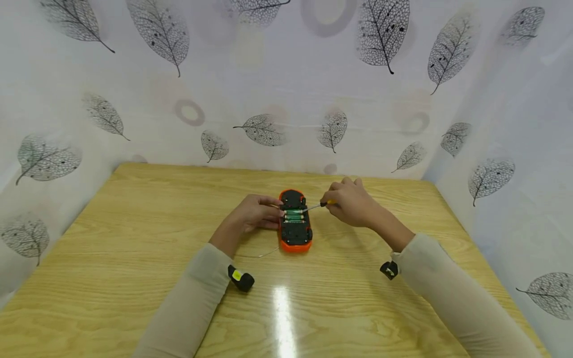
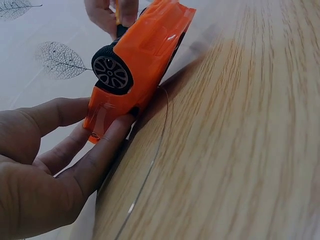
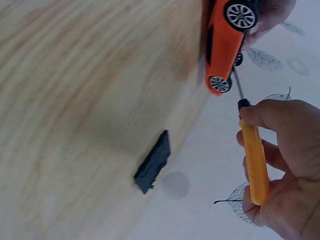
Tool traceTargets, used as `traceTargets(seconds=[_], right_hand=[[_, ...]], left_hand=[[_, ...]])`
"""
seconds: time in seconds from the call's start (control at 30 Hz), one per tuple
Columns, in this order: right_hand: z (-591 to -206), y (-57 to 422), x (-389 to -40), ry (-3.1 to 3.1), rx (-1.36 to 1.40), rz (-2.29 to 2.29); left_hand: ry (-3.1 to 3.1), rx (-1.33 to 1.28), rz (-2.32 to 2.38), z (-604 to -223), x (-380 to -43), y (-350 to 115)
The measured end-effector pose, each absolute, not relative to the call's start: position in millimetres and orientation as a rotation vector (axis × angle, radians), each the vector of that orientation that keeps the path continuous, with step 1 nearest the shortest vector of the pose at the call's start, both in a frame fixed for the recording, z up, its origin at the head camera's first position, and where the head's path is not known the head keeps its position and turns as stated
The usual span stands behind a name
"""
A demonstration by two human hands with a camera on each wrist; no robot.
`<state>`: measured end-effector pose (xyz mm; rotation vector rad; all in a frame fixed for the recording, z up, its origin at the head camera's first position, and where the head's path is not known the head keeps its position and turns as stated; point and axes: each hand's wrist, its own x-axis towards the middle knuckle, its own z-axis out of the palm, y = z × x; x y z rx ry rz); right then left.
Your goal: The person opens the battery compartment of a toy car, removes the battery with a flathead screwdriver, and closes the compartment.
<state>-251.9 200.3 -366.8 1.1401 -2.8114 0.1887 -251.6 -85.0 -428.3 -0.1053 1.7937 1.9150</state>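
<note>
An orange toy car (image 1: 295, 246) lies upside down on the table, its black underside up. Several green batteries (image 1: 294, 217) sit in the open compartment in its middle. My left hand (image 1: 257, 213) holds the car by its left side, thumb and fingers against the orange body (image 2: 145, 55) in the left wrist view. From the right, my right hand (image 1: 351, 203) grips a screwdriver by its yellow handle (image 3: 256, 165). Its thin metal shaft (image 1: 313, 207) points left, with the tip at the battery compartment's right edge.
In the right wrist view a black plastic cover (image 3: 154, 164) lies on the wooden table (image 1: 156, 214). A thin, clear strand (image 2: 152, 162) trails over the tabletop by the car. Leaf-printed white sheeting (image 1: 286, 89) stands behind and along both sides of the table.
</note>
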Motion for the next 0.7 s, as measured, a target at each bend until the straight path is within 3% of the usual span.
traceTargets(seconds=[0.37, 0.7], right_hand=[[-389, 211, -256, -2.813, 1.165, 0.496], [-362, 202, -251, -2.802, 1.188, 0.215]], left_hand=[[1.788, -0.097, 1.921, -433, -252, -85], [1.782, -0.109, 1.934, -434, -254, -84]])
